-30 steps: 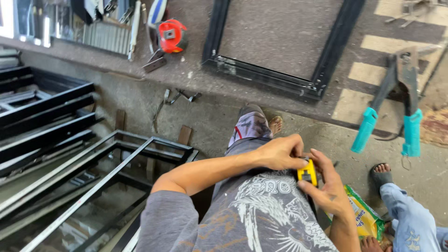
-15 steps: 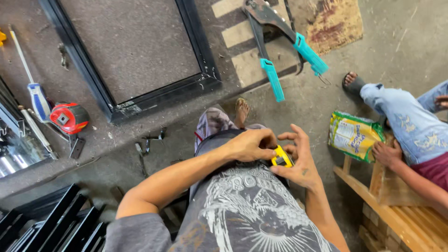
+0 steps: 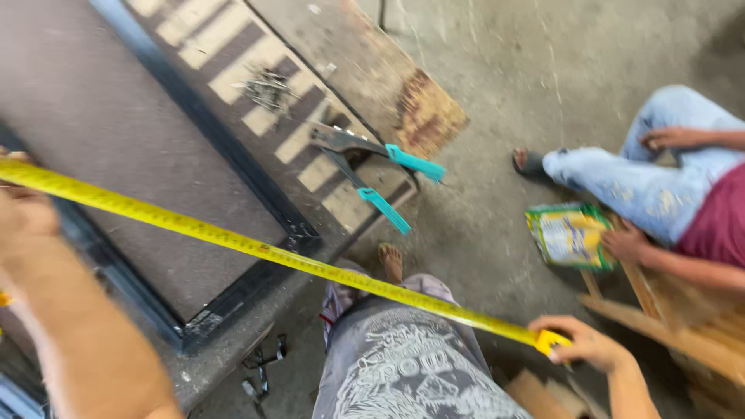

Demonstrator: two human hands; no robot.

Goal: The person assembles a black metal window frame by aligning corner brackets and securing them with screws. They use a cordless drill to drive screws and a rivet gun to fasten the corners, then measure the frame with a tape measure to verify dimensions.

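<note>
A yellow tape measure (image 3: 295, 260) is drawn out across the black frame (image 3: 233, 194); its case is gripped in the right hand (image 3: 582, 341), its far end pinched by the blurred left hand (image 3: 19, 206). The reading appears not yet taken.

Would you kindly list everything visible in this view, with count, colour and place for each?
tape measure blade: one, yellow, stretched across the view from far left to lower right
tape measure case: one, yellow, at the blade's right end
metal frame: one, black, on the workbench at left
cutters: one pair, grey jaws, teal handles, on the striped board
screws or nails: small grey pile, upper left of the cutters
packet: one, green and yellow, under a seated co-worker's hand at right
co-worker: one, light jeans, dark red top, sitting at right
left hand: blurred, at the blade's far left end
right hand: holding the tape measure case
</note>
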